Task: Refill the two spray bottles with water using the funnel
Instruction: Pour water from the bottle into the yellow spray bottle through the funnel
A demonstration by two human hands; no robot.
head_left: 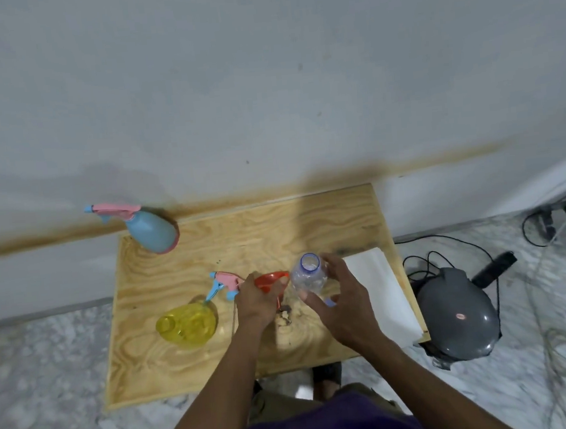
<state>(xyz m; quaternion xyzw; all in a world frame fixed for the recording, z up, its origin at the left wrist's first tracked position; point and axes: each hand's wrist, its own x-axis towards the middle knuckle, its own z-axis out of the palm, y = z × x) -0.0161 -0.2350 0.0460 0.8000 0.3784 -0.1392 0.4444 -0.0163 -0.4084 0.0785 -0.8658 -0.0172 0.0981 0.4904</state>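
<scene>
The refill looked to be at an early stage. The yellow spray bottle (186, 325) lay on its side on the near left of the counter (310, 225), its neck open, and its pink and blue spray head (224, 282) lay loose on the wood just beyond it. No water could be made out inside it. The blue spray bottle (151, 231) stood at the far left corner by the wall, its pink trigger head fitted, so it appeared untouched. By this reading both bottles were yet to be filled, and each head would then need screwing back on.

The left hand (256, 302) was closed around the orange funnel (272, 282), gripping it at the rim and upper stem above the middle of the counter. The right hand (333, 300) was wrapped around a clear water bottle (307, 273), uncapped and upright just right of the funnel, and it also pinched a small pale blue cap (330, 302) between its fingers.

The counter was raw plywood with a bold swirling grain and a rough knot near the middle. The funnel was glossy, thin plastic with a wide round mouth. The yellow bottle was translucent and squat; the blue one was opaque, smooth and pear-shaped. The water bottle was thin, ribbed, see-through plastic. A folded white cloth (381, 294) lay flat along the right edge.
</scene>
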